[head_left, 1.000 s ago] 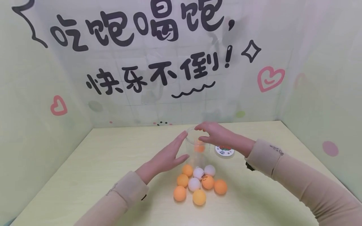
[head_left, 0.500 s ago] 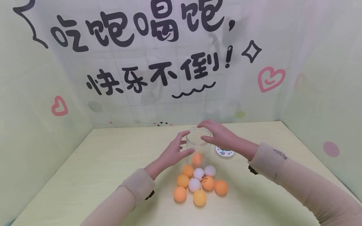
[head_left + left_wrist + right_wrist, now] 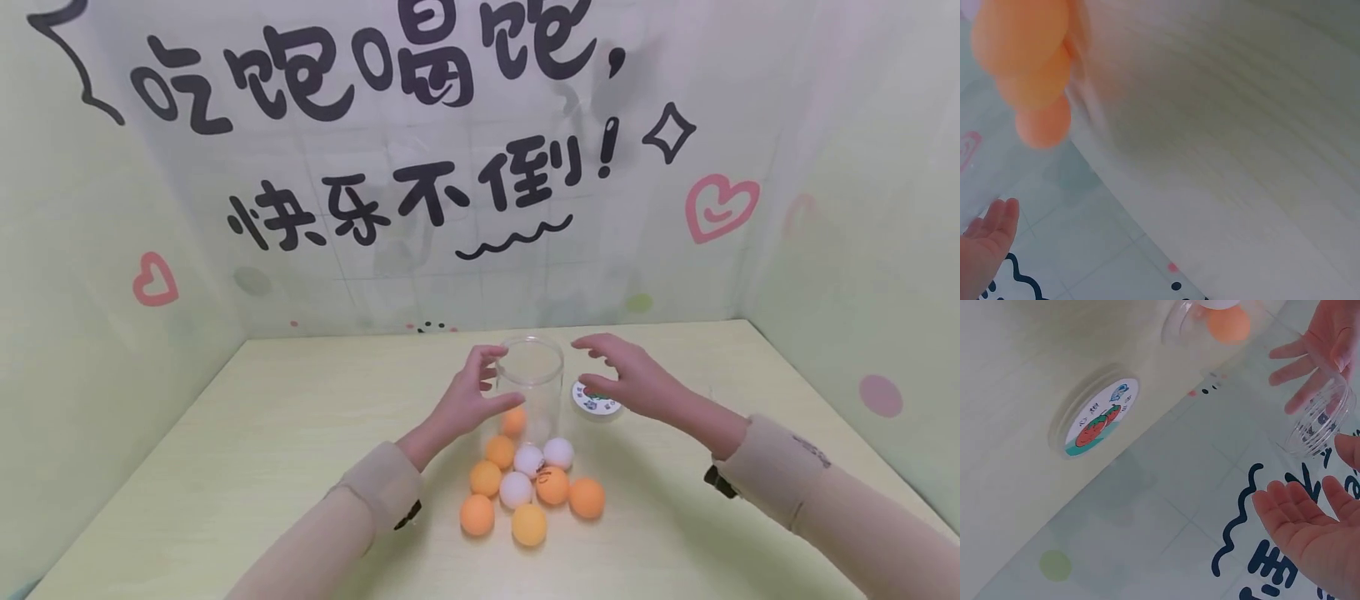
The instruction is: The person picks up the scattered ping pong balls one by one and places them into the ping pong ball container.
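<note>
A clear, lidless jar (image 3: 551,408) stands upright on the table. An orange ping-pong ball (image 3: 513,421) shows through its lower part. My left hand (image 3: 474,392) holds the jar's left side, thumb across the front and fingertips at the rim; the right wrist view shows these fingers (image 3: 1291,370) spread beside the jar. To the right of the jar, my right hand (image 3: 641,379) is apart from it, palm facing it, with loosely bent fingers and nothing in them. More orange and white ping-pong balls (image 3: 552,485) lie clustered in front of the jar.
A round lid (image 3: 597,398) with a red fruit print lies flat on the table (image 3: 337,400), under the right hand's fingers in the head view. A printed sheet (image 3: 420,283) rises along the table's back edge, with pale walls on both sides.
The orange ball has dropped lower inside the jar. My left fingers have bent round the jar's side. My right hand has drawn away to the right from over the jar's mouth.
</note>
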Motion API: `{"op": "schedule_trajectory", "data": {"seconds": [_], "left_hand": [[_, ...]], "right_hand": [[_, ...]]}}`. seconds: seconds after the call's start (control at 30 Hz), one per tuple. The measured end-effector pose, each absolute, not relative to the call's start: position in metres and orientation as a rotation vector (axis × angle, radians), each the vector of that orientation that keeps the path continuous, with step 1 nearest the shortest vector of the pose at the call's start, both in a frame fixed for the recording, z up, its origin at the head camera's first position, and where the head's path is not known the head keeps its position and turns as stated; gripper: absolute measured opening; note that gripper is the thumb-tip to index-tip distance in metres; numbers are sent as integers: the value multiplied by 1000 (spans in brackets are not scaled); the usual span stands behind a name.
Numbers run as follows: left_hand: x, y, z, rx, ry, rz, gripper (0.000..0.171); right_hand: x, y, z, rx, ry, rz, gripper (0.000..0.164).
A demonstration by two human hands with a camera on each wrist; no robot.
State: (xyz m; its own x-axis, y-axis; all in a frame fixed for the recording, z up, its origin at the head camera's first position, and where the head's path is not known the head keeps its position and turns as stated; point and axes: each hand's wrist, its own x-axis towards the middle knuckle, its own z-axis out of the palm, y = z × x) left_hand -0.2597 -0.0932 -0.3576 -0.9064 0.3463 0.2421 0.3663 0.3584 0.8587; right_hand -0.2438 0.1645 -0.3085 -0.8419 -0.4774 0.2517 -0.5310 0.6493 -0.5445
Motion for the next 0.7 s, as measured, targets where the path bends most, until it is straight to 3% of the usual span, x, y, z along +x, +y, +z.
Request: {"op": "schedule_trajectory", "data": {"seconds": [0.5,0.7], "left_hand": [[-260,-86,-358,-604,-2590,-1630,63],[-259,-87,-358,-609,-2629,-1596,76]], "right_hand": [[-214,189,-354,1251,-2973,675,44],[-202,185,-363,1425,-2951,556,36]]}}
